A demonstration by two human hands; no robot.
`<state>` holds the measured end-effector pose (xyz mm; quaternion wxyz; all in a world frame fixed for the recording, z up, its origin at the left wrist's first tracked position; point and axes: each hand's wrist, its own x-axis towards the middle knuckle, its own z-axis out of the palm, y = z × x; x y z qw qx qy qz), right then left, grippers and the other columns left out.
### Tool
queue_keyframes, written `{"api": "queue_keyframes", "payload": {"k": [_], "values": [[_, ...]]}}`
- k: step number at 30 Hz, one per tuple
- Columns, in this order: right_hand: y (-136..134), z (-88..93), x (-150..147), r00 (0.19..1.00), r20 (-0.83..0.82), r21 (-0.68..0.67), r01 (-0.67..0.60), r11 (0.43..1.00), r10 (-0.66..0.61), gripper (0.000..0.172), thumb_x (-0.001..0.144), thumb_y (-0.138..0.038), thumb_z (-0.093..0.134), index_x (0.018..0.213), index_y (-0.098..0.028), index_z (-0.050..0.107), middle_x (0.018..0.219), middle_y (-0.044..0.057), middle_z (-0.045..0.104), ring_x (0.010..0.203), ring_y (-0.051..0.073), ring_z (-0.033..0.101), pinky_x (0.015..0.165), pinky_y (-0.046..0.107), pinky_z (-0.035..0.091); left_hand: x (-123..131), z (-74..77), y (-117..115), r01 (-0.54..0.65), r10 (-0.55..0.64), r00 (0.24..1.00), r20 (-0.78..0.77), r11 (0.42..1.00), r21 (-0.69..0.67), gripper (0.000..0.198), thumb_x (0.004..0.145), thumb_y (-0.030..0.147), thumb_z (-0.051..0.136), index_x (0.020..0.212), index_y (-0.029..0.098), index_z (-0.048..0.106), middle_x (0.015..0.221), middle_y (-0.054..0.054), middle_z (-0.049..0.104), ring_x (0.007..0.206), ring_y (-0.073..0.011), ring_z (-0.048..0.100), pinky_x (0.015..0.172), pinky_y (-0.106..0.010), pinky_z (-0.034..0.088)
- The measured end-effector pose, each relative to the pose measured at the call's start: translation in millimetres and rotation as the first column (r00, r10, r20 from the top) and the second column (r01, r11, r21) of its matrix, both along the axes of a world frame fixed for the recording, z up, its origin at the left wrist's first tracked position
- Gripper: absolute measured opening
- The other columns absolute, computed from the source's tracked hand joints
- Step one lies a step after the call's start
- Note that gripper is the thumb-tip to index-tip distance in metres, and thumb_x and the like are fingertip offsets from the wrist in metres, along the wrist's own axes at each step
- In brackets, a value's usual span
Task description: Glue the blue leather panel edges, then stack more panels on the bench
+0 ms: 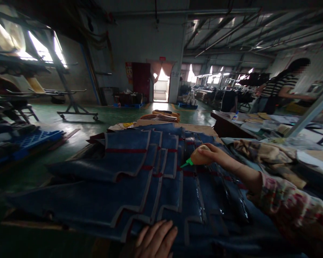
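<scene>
Several blue fabric pieces (129,168) with pale edges and red lines lie fanned in overlapping layers on the worktable in front of me. My right hand (212,154) is closed round a small tan squeeze bottle (199,157) whose green nozzle (186,163) points left, down at a red line on the pieces. My left hand (156,239) rests flat at the near edge of the stack, fingers stretched out on the fabric. A floral sleeve covers my right forearm. Some pieces at the right look glossy and wet.
A patterned cloth (261,152) lies to the right of the stack. Behind it a person in a striped top (281,87) stands at a table (226,123) with papers. Blue pallets (34,139) and a wheeled rack (75,107) stand on the green floor at left.
</scene>
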<state>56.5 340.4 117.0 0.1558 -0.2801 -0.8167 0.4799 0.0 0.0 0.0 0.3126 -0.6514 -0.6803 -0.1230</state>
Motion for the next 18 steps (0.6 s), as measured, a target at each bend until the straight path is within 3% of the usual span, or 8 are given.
{"api": "queue_keyframes", "payload": {"k": [8, 13, 18], "values": [[-5, -0.1, 11, 0.999, -0.029, 0.133, -0.013, 0.991, 0.017, 0.041, 0.072, -0.053, 0.057, 0.098, -0.021, 0.055, 0.097, 0.006, 0.063, 0.094, 0.026, 0.057, 0.081, 0.037, 0.046, 10, 14.6, 4, -0.015, 0.005, 0.996, 0.088, 0.993, 0.113, 0.027, 0.089, 0.022, 0.043, 0.11, 0.026, 0.059, 0.105, 0.007, 0.064, 0.101, -0.0063, 0.051, 0.091, -0.016, 0.032], [-15, 3.3, 15, 0.999, -0.019, 0.184, -0.024, 0.983, 0.028, 0.04, 0.073, -0.05, 0.057, 0.102, -0.022, 0.055, 0.099, 0.006, 0.064, 0.097, 0.027, 0.057, 0.08, 0.036, 0.047, 14, 23.0, 2, -0.035, 0.03, 0.994, 0.103, 0.998, 0.046, 0.03, 0.088, 0.02, 0.043, 0.114, 0.025, 0.056, 0.112, 0.006, 0.062, 0.105, -0.0072, 0.049, 0.093, -0.018, 0.03], [-26, 3.6, 22, 0.998, -0.037, 0.263, -0.045, 0.964, 0.056, 0.041, 0.073, -0.05, 0.057, 0.102, -0.021, 0.054, 0.097, 0.006, 0.064, 0.096, 0.026, 0.057, 0.08, 0.037, 0.049, 17, 26.0, -1, -0.037, 0.028, 0.985, 0.168, 0.998, 0.046, 0.029, 0.091, 0.028, 0.042, 0.116, 0.026, 0.056, 0.115, 0.007, 0.061, 0.106, -0.0068, 0.048, 0.092, -0.017, 0.031]]}}
